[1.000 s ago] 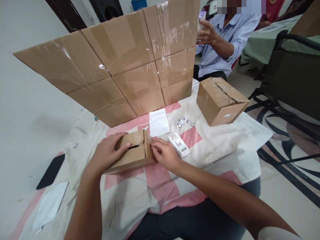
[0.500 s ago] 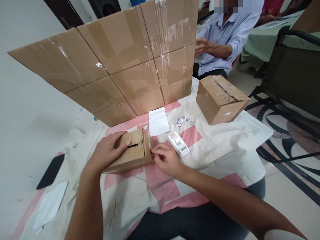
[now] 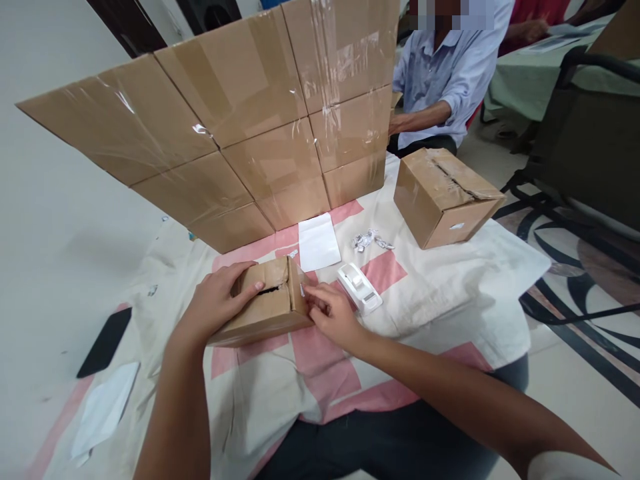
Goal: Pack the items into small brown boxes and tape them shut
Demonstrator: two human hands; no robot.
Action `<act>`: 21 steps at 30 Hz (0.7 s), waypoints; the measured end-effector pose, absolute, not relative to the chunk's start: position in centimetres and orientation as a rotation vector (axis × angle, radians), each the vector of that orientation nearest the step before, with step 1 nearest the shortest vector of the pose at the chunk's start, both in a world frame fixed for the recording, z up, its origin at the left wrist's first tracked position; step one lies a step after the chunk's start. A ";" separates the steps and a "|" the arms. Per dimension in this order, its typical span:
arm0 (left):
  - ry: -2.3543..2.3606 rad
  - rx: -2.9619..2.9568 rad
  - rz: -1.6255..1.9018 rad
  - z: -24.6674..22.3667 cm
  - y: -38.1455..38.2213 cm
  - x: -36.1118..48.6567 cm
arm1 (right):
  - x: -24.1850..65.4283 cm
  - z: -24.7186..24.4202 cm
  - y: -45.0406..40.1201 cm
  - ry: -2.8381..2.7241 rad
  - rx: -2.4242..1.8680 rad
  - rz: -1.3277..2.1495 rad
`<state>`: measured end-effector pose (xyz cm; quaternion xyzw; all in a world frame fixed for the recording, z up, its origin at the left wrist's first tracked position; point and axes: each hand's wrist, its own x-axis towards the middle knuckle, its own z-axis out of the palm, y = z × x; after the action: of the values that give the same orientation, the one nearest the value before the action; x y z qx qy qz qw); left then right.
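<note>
A small taped cardboard box (image 3: 270,313) lies on the bedcover in front of me, with a torn gap along its top seam. My left hand (image 3: 220,297) grips it from the left, thumb on the top and fingers over the far side. At the box's right end, the curled fingers of my right hand (image 3: 330,313) touch the surface beside a small white label (image 3: 302,290). Whether a small thing is between those fingertips is hidden. Just beyond the right hand lies a white tape dispenser (image 3: 360,288).
A large panel of taped cardboard boxes (image 3: 270,127) stands behind the box. Nearby are a white paper sheet (image 3: 319,241), crumpled silvery scraps (image 3: 371,240) and a second cardboard box (image 3: 447,198). A black phone (image 3: 105,341) and folded paper (image 3: 106,408) lie left. A person (image 3: 440,80) sits beyond.
My right fingers have shifted slightly up along the box's end, and the label shows beside them. The left hand still grips the box. The person across has lowered an arm behind the panel.
</note>
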<state>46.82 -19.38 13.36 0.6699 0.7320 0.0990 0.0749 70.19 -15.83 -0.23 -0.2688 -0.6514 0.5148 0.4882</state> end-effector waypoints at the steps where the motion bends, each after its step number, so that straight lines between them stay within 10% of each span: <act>1: 2.197 2.006 0.298 13.4 -19.4 46.8 | 70.4 -0.1 -16.1 -1.588 -0.635 1.241; 21: 2.201 1.985 0.303 13.3 -19.3 46.8 | 71.0 0.4 -17.0 -1.611 -0.606 1.276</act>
<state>46.83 -19.28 13.32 0.6639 0.7365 0.1013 0.0810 70.99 -17.01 0.40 -0.2482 -0.6600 0.5228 0.4790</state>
